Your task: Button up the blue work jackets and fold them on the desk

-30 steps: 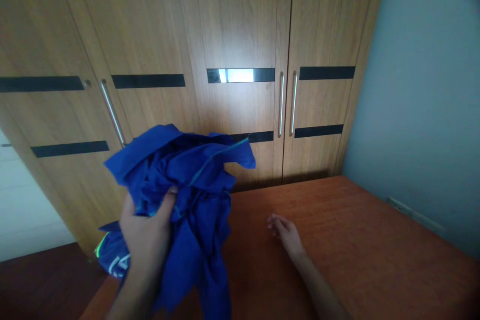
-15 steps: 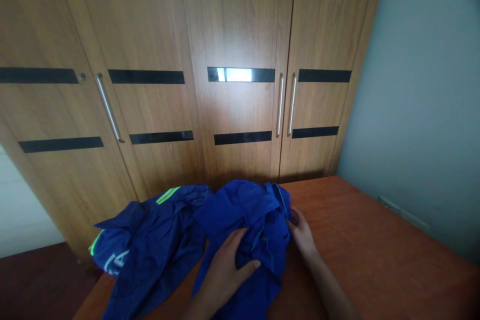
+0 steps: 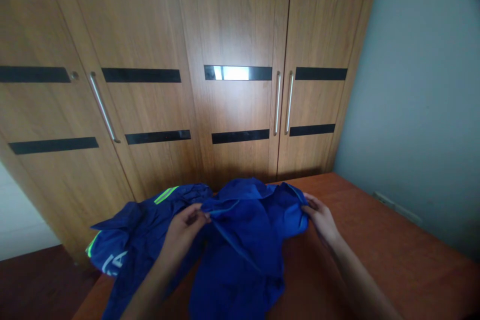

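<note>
A bright blue garment (image 3: 243, 240) lies partly spread on the reddish-brown wooden surface (image 3: 360, 240). My left hand (image 3: 185, 225) pinches its upper left edge, where lighter blue seams run down the cloth. At its right edge, my right hand (image 3: 318, 215) grips the fabric between thumb and fingers. To the left rests a crumpled dark blue garment (image 3: 153, 240) with yellow-green reflective strips and white lettering, partly behind my left forearm.
A wooden wardrobe (image 3: 236, 105) with black strips and metal handles stands right behind the surface. A pale wall (image 3: 416, 110) borders the right side. Dark floor (image 3: 33, 280) shows at lower left.
My left hand has moved left and up from the middle of the bright blue garment to its left edge. My right hand has shifted right, and the cloth is spread wider.
</note>
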{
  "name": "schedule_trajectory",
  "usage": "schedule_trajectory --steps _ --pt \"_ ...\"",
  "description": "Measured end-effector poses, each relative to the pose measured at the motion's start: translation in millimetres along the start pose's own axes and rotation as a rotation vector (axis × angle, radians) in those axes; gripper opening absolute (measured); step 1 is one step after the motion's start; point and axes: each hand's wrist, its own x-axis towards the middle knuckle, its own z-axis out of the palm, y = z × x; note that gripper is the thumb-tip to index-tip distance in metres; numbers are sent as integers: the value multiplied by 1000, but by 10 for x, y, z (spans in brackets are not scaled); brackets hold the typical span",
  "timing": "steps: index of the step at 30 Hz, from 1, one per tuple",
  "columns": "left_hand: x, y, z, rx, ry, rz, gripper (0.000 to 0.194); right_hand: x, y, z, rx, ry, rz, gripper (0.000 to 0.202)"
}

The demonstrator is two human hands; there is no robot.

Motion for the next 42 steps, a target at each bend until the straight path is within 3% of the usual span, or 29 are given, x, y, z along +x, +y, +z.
schedule_trajectory --steps 4,8,11,14,16,17,21,24,28,33,37,42 --pt "80 174 -430 28 250 8 29 154 -305 -289 -27 0 -51 43" --pt "73 129 -881 186 400 -37 29 288 -386 -581 -105 94 -125 41" --pt "41 -30 -1148 471 276 -77 16 322 -305 -780 -331 93 -128 36" --pt "13 -196 -1266 656 35 -86 13 292 -226 -910 -610 -170 -53 35" --pt "13 -258 -1269 718 -12 -51 24 274 -217 -934 -701 -307 4 35" --pt "23 -268 -1255 745 9 -30 31 276 -226 -924 -713 -314 25 35" --pt "156 -162 -1138 736 83 50 47 402 -323 -739 -671 -147 5 36" --pt "334 -1 -953 725 66 99 40 585 -401 -489 -750 -178 -109 30" --pt "546 145 -577 827 -66 178 44 821 -442 -78 -888 -285 -235 33" --pt "604 166 -238 1059 -249 238 34 952 -430 428 -968 -545 -331 49" --pt "537 172 -256 1176 -266 220 27 964 -510 600 -1089 -704 -390 42" --pt "450 160 -438 1243 -291 161 25 940 -711 479 -1272 -715 -452 20"
